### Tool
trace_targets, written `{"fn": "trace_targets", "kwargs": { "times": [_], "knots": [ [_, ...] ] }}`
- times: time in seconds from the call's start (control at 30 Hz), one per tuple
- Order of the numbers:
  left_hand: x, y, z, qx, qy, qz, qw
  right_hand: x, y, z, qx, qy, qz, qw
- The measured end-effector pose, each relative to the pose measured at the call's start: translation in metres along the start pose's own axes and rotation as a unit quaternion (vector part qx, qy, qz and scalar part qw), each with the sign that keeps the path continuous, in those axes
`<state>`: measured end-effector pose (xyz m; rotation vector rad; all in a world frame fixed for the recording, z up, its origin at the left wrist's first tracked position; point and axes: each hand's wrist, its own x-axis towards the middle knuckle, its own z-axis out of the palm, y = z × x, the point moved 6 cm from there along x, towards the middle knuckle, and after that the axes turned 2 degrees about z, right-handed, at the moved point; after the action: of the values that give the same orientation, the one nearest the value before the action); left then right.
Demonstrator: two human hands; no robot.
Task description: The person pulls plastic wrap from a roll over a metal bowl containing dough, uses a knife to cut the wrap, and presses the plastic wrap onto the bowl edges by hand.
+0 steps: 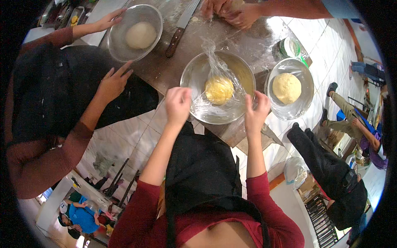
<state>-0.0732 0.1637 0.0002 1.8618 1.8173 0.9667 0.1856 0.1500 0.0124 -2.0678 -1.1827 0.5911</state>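
Note:
In front of me a wide metal bowl (pixel 198 66) sits near the table's corner, with a ball of yellow dough (pixel 219 90) inside. Crumpled clear plastic wrap (pixel 214 63) lies over the dough and across part of the bowl. My left hand (pixel 178 105) pinches the wrap's edge at the bowl's left rim. At the right rim, my right hand (pixel 257 108) has thumb and fingers closed on the wrap too. Just right of it stands a second metal bowl (pixel 305 100), covered with plastic wrap and holding a pale yellow dough ball (pixel 287 88).
A co-worker at the left has both hands by a clear bowl (pixel 152 18) of pale dough. A large wood-handled knife (pixel 176 42) lies on the floured table (pixel 155 69). Another person's hands (pixel 235 14) work at the far side. A green-rimmed container (pixel 290 46) stands back right.

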Motion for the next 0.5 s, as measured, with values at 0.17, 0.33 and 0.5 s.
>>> {"fn": "trace_targets", "kwargs": {
  "times": [0.17,0.33,0.5],
  "knots": [
    [-0.002,0.016,0.063,0.233,-0.236,0.011,0.943,0.013,-0.029,0.047,-0.279,-0.123,-0.167,0.938],
    [0.009,-0.018,0.058,-0.266,-0.169,-0.402,0.86,0.034,-0.019,0.048,-0.077,-0.175,0.005,0.982],
    [0.055,-0.008,0.028,-0.035,-0.016,-0.121,0.992,0.074,-0.025,0.042,-0.07,-0.042,-0.08,0.993]
  ]
}}
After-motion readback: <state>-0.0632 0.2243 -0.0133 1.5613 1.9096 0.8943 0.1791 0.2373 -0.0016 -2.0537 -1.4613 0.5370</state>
